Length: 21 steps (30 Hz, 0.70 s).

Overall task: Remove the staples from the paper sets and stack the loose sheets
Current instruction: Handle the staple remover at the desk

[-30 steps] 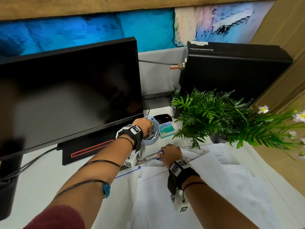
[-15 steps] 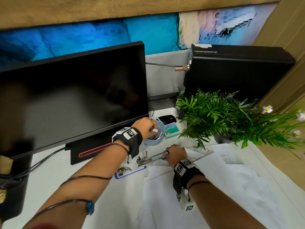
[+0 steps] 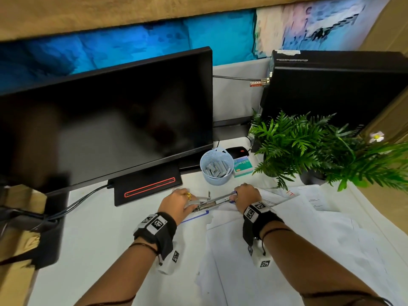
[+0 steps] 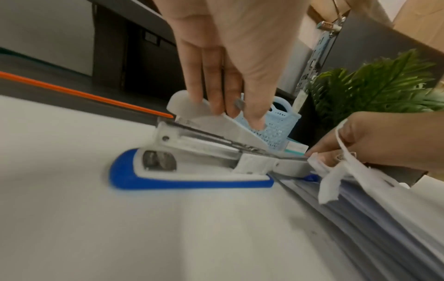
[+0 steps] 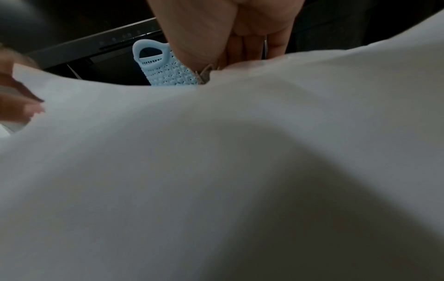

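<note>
— Stapler (image 4: pixel 192 165) on the desk (image 3: pixel 106 235), left of the papers (image 3: pixel 309 250): why is the left hand (image 3: pixel 178 204) on it?
— Its fingers (image 4: pixel 211 79) are curled on the raised top arm, probably to keep the magazine open.
— And the right hand (image 3: pixel 246 197)?
— It holds the stapler's far end at the stack's corner, likely to steady it. I can't tell its finger positions; paper fills the wrist view.
— Any staple visible?
— None that I can make out.
</note>
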Motion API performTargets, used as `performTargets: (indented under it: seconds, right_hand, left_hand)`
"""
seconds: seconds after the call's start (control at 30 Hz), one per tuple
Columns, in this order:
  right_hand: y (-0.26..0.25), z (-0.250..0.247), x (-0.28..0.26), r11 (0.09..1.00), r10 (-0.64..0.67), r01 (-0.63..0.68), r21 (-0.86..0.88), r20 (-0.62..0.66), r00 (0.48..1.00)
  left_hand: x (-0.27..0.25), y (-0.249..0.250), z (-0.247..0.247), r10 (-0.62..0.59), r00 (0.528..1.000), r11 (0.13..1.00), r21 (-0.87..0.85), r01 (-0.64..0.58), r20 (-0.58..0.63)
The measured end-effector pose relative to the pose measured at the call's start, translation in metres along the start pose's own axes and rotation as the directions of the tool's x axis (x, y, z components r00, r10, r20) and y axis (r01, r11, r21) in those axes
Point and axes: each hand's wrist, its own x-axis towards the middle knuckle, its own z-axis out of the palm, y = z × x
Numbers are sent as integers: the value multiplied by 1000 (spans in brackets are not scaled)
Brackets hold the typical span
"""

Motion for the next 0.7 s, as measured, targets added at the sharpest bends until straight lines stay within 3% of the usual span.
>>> performTargets:
  seconds: [0.3,0.47,0.7]
  right_hand:
    - [1,1,-2,1000,-6,6,-7,7,1000]
    - [0,1,-3,1000,-5,5,0,5,1000]
    - [0,1,-5,1000,-9,9,14,3,1000]
  left_hand:
    - [-7,-12,26,-102,995,993,-65,103,23]
    - [-13,-17,27,-98,995,993,-71,98,4]
    - [-9,-19,25,-64,992,998,36,60,105]
